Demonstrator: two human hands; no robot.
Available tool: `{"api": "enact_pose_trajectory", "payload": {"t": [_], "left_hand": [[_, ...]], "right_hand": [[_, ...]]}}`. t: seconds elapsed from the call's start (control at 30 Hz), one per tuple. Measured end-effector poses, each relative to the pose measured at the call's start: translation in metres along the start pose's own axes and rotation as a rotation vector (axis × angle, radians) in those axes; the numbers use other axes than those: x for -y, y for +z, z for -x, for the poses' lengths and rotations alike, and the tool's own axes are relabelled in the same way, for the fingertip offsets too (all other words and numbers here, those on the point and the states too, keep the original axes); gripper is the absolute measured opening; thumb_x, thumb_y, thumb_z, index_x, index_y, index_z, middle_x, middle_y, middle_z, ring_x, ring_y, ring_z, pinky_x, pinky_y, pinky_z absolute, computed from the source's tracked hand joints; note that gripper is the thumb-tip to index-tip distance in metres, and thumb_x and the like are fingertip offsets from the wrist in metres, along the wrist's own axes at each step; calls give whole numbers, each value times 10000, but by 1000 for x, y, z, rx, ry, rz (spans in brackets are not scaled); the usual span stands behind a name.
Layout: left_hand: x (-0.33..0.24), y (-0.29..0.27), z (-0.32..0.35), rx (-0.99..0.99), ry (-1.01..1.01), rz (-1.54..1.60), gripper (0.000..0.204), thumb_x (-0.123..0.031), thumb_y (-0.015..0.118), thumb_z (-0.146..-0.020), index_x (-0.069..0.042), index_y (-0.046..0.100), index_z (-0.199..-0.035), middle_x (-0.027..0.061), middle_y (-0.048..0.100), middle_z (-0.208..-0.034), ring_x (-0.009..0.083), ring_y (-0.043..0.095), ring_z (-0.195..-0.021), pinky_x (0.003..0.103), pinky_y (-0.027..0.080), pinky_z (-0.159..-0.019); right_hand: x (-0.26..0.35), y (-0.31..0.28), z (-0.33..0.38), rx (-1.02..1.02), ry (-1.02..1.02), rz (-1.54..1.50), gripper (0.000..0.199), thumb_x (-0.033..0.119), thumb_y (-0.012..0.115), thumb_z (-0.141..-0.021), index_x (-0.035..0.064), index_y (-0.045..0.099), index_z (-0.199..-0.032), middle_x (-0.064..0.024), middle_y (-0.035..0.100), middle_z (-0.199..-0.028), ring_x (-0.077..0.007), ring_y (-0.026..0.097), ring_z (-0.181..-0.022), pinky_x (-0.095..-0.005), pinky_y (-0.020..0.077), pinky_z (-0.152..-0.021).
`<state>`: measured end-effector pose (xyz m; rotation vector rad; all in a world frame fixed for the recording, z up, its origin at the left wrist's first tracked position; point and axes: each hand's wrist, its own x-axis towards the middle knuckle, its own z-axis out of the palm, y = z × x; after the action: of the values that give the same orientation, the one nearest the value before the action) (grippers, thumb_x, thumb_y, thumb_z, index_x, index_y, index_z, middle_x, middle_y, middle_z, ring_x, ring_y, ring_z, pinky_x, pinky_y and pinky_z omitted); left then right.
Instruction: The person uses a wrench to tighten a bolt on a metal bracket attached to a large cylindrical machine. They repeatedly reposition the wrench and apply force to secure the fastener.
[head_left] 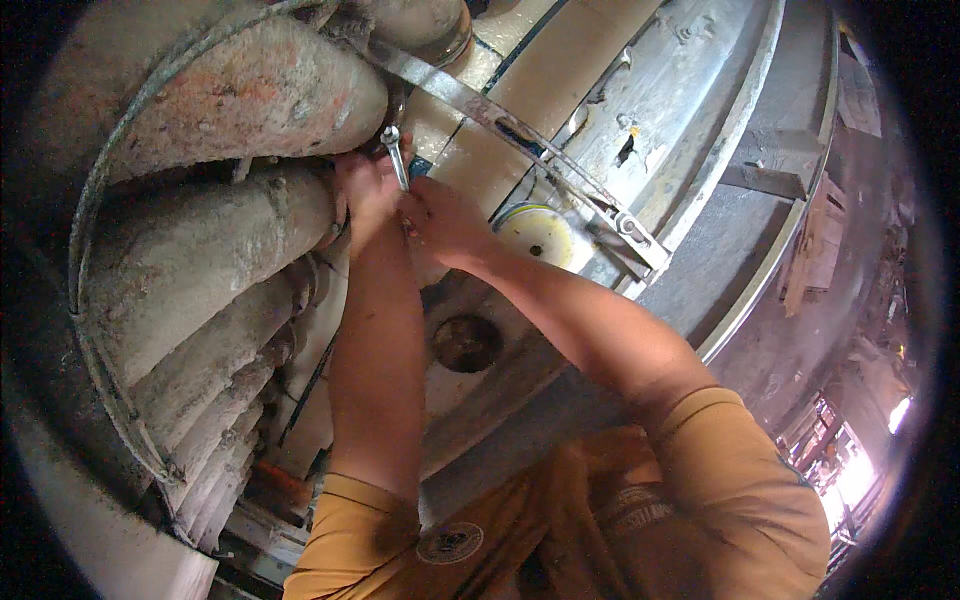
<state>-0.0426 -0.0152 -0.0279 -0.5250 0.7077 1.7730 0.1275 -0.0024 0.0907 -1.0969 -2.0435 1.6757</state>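
Note:
A silver wrench (397,162) stands nearly upright at the upper middle, its rounded head uppermost. The fingers of my right hand (443,218) are closed around its lower end. Just left of the wrench, my left hand (368,187) reaches up beside the end of a thick, dusty cylinder (240,95). Its fingers are partly hidden behind the wrench and against the machine, so what they touch does not show. My two hands are close together, wrists nearly side by side. Whatever fastener lies around them is too small to make out.
More crusted cylinders (220,250) line the left, with a looped cable (88,210) hanging before them. A slotted metal bar (520,130) slants across the top right of my hands. Near my right wrist are a yellow-rimmed disc (535,238) and a round hole (467,343).

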Motion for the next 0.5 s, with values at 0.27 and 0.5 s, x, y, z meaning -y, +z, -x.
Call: {"api": "enact_pose_trajectory", "payload": {"t": [0.27,0.5], "left_hand": [[42,86,51,-227,309,-8,300,-231,406,-869,-40,510,-1076,114,540,-1052,258,525,-870,368,459,-720],[34,67,35,-134,246,90,310,-268,444,-852,-55,517,-1065,118,538,-1032,267,515,-878,385,447,-719]], "right_hand": [[-40,-46,-8,33,149,-121,331,318,440,-917,19,581,-940,-79,600,-781,-136,543,-707,-293,440,-661],[-49,-57,-23,-4,-93,-76,268,252,431,-921,37,586,-957,-90,614,-872,-156,546,-819,-297,422,-760]]}}
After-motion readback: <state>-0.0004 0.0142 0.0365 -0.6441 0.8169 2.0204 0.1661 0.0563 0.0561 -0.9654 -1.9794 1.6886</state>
